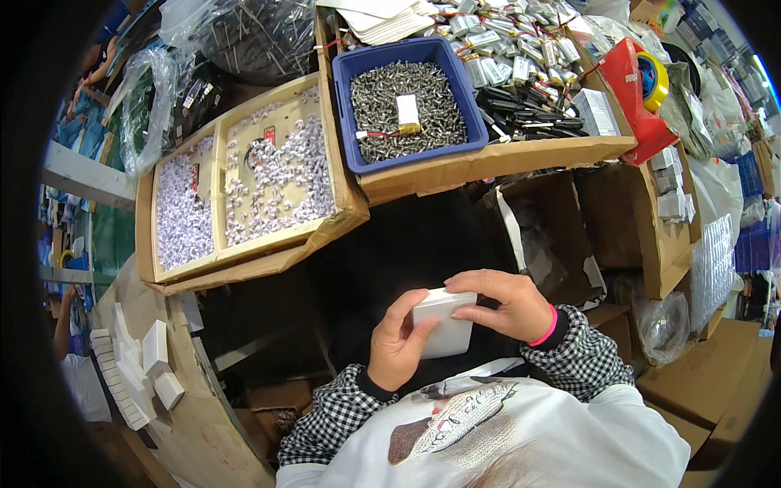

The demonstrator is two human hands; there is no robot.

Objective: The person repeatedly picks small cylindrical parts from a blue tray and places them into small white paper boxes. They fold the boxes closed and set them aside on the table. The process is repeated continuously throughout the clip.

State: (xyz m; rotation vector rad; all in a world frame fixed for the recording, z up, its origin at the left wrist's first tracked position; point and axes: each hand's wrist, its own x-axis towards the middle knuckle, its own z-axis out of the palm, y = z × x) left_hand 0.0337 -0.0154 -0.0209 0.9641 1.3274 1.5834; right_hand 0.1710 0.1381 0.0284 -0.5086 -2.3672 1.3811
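Light is fairly bright and diffuse, with a glowing strip light (763,75) at upper right. Clear plastic (146,106) glints at upper left. Fisheye distortion curves the outer edges (all four corners fall black).

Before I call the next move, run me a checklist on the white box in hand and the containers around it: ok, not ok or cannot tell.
1. White box steadied by both hands: ok; the left hand grips its left side, the right hand its upper right.
2. White box fully closed all round: cannot tell; fingers and angle hide parts of it.
3. Screws contained in the blue bin: ok.
4. Screws free of other parts: not ok; a wired battery pack lies on top of them.
5. Spare white boxes at the left all lined up: not ok; some lie askew beside the row.
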